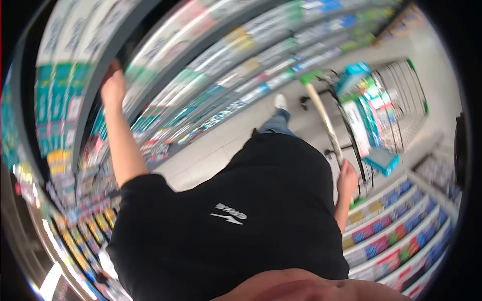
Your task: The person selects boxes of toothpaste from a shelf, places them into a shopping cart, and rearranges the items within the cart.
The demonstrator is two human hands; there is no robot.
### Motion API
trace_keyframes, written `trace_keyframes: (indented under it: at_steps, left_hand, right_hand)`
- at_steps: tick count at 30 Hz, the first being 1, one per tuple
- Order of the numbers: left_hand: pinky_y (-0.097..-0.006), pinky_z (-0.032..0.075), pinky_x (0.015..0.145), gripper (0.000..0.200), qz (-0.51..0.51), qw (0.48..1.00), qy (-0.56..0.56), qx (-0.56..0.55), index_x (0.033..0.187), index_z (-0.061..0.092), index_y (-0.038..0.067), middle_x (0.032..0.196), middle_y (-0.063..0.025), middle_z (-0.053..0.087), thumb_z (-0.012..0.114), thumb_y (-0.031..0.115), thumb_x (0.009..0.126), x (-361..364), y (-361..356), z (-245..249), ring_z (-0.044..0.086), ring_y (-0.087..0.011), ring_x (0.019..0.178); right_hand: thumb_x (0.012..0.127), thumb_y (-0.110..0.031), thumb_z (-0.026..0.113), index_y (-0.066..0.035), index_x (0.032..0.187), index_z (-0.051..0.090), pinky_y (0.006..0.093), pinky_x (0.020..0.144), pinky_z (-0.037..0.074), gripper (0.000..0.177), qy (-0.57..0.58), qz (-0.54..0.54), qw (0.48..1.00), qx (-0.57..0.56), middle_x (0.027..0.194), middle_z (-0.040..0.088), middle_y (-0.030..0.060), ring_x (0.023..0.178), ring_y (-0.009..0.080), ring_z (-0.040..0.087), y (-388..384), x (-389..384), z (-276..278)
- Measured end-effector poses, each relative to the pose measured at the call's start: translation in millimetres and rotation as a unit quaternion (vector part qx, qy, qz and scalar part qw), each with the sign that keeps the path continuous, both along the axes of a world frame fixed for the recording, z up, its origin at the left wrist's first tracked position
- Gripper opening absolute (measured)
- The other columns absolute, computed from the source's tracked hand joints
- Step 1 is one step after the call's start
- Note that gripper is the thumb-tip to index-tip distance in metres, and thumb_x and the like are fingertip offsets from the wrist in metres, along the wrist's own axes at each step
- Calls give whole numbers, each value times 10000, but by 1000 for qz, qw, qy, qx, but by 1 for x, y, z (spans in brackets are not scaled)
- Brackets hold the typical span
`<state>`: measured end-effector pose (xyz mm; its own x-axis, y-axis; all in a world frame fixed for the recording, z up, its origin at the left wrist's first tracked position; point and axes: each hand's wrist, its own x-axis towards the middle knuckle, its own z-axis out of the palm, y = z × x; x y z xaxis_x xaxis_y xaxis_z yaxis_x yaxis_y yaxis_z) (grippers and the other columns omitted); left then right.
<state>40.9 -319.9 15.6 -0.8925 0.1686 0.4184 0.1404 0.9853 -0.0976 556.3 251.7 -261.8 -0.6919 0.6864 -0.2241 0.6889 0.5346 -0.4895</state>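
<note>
My left hand (114,86) is stretched out to the shelf at upper left. Its fingertips reach in between dark shelf edges, beside rows of white, green and teal packages (57,90). Those fingers are blurred and partly hidden, so I cannot make out whether they hold anything. At the right, my right hand (348,178) is wrapped round the near end of the shopping cart handle (324,113). Inside the cart (414,83) lie several packages, among them a teal box (382,160) near its side and another teal box (354,75) at the top.
Long shelves (241,42) of blurred packaged goods curve across the top and left. A lower tiered display (391,220) of colourful packs stands at bottom right. Pale floor tiles (211,158) run between the shelf and the cart, with my shoe (280,102) on them.
</note>
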Motion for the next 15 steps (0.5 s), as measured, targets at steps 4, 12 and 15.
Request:
trace_keyframes:
  at_steps: [4,12,15]
  left_hand:
    - [-458,458,1130,381,-234,950,119,167,1372,677,9,1385,-201,686,619,253,1085,81,175,-55,628,-378,1310]
    - [-507,349,1236,494,-542,807,-185,143,1353,678,47,1396,-167,686,625,433,1050,155,481,-237,558,-367,1412]
    - [-505,341,1249,552,-563,796,-219,40,1371,685,64,1437,-166,663,562,509,1069,166,515,-289,551,-358,1416]
  right_hand:
    - [1113,-457,512,-68,992,773,534,835,544,484,-14,0,1000,-17,1012,735,217,953,455,699,-1,-3,8]
    - [1122,-486,452,-67,957,788,532,863,562,562,11,24,997,-71,946,758,198,937,426,714,3,-6,19]
    - [1121,-483,453,-50,954,795,531,859,565,576,-14,96,987,-131,934,759,211,935,429,715,21,-5,21]
